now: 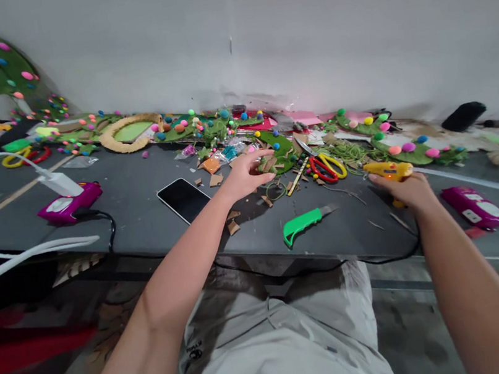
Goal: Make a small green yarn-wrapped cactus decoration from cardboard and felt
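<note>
My right hand [409, 189] is wrapped round a yellow hot glue gun [385, 170], its nozzle pointing left over the table. My left hand [248, 175] reaches over the scraps in the middle, thumb and fingers apart. Small brown and green scraps [267, 165] lie just at its fingertips; I see no firm grip on them. Beyond the fingers is a green felt piece [279, 145] with coloured pompoms. Scissors [325, 163] with red and yellow handles rest between my hands. Nearer to me lies a green utility knife [304, 224], blade out.
A black phone [183, 199] lies beside my left forearm. Purple power sockets [69, 203] stand at left, another purple socket box [477, 207] at right. A tan ring [129, 134], green cord [348, 153] and pompom-trimmed felt [417, 152] line the back. A black cable [300, 275] hangs along the front edge.
</note>
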A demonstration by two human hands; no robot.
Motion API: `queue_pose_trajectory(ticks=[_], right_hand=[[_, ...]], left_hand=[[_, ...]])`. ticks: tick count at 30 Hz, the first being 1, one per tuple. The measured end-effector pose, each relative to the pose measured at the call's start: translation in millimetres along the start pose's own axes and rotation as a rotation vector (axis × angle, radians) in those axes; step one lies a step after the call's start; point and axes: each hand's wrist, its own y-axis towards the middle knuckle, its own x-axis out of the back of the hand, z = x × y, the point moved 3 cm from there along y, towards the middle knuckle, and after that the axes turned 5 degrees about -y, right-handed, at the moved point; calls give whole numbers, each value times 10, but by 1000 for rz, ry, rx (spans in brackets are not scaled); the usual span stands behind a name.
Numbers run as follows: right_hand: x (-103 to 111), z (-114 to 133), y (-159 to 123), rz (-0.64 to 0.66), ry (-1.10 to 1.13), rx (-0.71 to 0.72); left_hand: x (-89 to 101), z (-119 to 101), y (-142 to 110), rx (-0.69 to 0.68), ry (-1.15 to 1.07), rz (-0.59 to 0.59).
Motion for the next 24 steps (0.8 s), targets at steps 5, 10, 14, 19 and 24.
queue_pose_trajectory(ticks=[5,10,14,19,24], right_hand=[[83,-5,-166,46,-137,-71],[252,152,-828,-271,-236,110],[2,803,-1218,-124,135,427],[-552,1774,-1052,332,254,701],[-933,2116,-906,294,349,792]], left_hand=[[9,21,-4,3,-22,-23],[-3,40,13,-13,-56,-48],[-5,57,19,-19,-17,-73],[1,60,8,13,0,-96],[15,75,18,36,-26,-136]])
